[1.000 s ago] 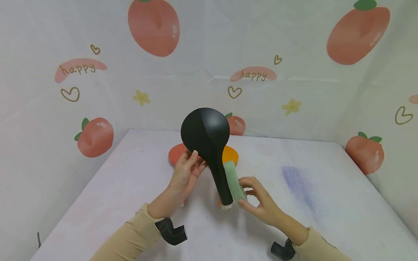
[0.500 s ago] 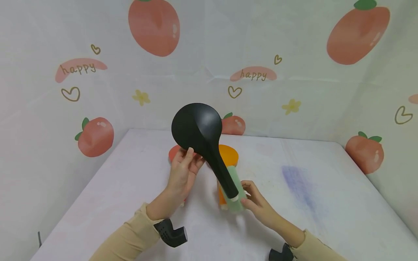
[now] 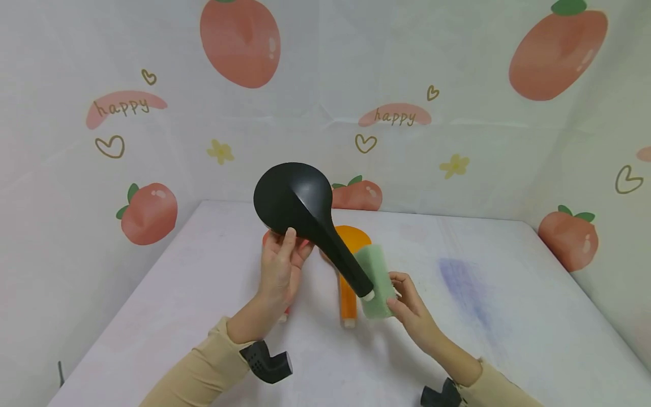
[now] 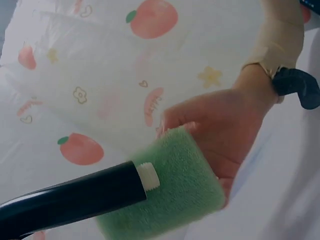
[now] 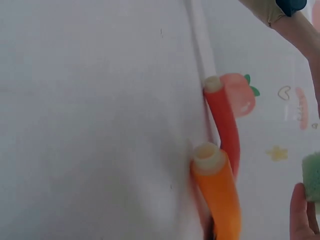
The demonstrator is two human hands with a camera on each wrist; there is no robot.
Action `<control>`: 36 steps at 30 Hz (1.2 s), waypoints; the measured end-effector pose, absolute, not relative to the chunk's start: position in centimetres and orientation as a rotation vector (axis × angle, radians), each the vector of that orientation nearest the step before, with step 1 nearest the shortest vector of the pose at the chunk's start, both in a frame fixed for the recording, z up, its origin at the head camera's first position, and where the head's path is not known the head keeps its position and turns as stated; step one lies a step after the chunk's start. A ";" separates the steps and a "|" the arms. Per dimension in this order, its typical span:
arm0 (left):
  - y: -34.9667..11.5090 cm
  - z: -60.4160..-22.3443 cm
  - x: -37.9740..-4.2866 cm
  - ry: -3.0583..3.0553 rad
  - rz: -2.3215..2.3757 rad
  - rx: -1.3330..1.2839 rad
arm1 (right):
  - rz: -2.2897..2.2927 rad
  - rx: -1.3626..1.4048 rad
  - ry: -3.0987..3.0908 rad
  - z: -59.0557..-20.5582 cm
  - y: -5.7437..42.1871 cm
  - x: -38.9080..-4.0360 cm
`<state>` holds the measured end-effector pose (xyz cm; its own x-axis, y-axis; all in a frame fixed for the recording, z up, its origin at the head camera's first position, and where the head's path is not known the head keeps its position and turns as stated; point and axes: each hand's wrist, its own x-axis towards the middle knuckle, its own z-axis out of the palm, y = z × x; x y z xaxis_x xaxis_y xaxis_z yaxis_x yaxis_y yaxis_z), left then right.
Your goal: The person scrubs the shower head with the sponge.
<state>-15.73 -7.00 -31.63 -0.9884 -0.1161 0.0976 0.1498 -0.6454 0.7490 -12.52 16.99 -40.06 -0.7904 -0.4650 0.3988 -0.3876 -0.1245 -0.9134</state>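
Note:
My left hand point(image 3: 277, 268) holds a black handheld shower head point(image 3: 297, 195) by the underside of its round head, thumb toward me. Its handle slants down to the right and ends in a white threaded collar point(image 4: 148, 176). Between the thumb and fingers of my right hand point(image 3: 414, 316) is a green sponge point(image 3: 377, 277), pinched at its right edge. The sponge's broad face stands right behind the handle end, which overlaps it in the head and left wrist views. In the right wrist view only part of the sponge point(image 5: 312, 180) and the right thumb show.
Behind the black one, on the white table point(image 3: 203, 271), are an orange shower head point(image 3: 356, 237) and a red one point(image 5: 225, 117), the red mostly hidden by my left hand. A bluish stain point(image 3: 468, 294) marks the table at right. A peach-print curtain point(image 3: 315, 85) hangs behind.
The black shower head has shifted left and tilted further, its handle end now pointing more to the right. The sponge dipped, then came up and right, turning its broad face forward.

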 end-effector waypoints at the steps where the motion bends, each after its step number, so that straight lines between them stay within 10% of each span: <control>1: -7.0 -31.7 -15.8 -1.242 -2.718 -0.057 | -2.097 -1.051 2.085 -40.0 17.0 -12.5; 25: -7.2 -32.9 -16.5 -1.076 -2.739 0.114 | -0.882 -2.293 3.401 -39.9 15.6 -13.3; 36: -7.1 -32.8 -16.6 -1.134 -2.753 0.132 | -1.634 -1.396 3.230 -39.9 15.7 -12.6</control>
